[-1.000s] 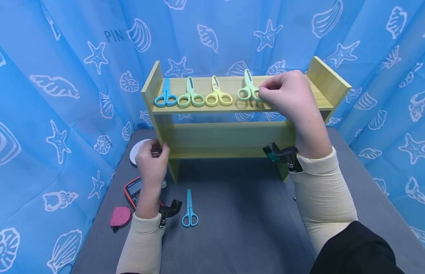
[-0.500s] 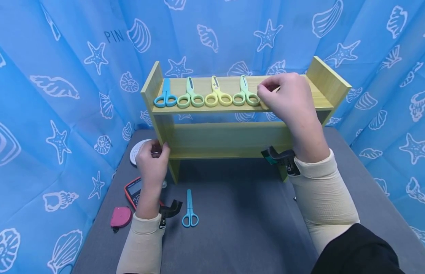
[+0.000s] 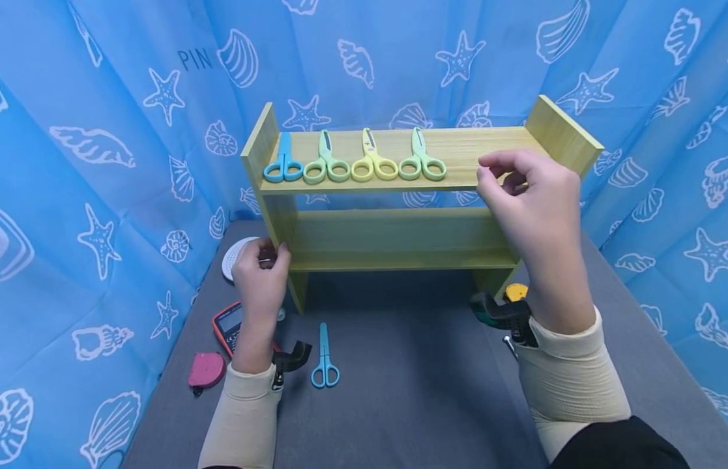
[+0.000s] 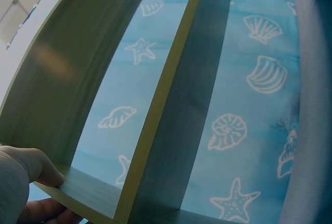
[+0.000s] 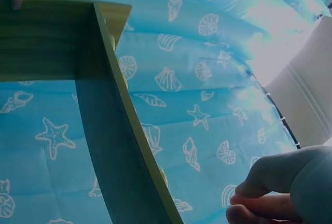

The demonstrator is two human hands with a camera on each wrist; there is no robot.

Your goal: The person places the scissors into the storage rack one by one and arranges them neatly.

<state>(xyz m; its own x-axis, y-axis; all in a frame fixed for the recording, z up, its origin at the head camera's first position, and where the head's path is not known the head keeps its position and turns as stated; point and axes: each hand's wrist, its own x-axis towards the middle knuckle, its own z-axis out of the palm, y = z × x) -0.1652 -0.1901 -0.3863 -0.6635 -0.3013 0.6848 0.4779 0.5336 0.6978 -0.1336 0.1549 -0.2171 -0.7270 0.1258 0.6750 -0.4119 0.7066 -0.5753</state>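
Four scissors (image 3: 354,164) on wooden shelf (image 3: 481,146), right hand (image 3: 530,195) nearby.

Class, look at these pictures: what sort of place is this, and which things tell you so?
Probably a staged tabletop booth: blue seashell-printed cloth walls, a grey table surface, and a small wooden two-tier shelf bearing four plastic scissors.

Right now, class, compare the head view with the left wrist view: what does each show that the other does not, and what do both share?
Only the head view shows four scissors in a row on the top shelf, a blue pair on the grey table, and the right hand holding nothing. Only the left wrist view shows the shelf's underside close up. Both show the wooden shelf unit, the left hand gripping its left side, and the blue seashell cloth.
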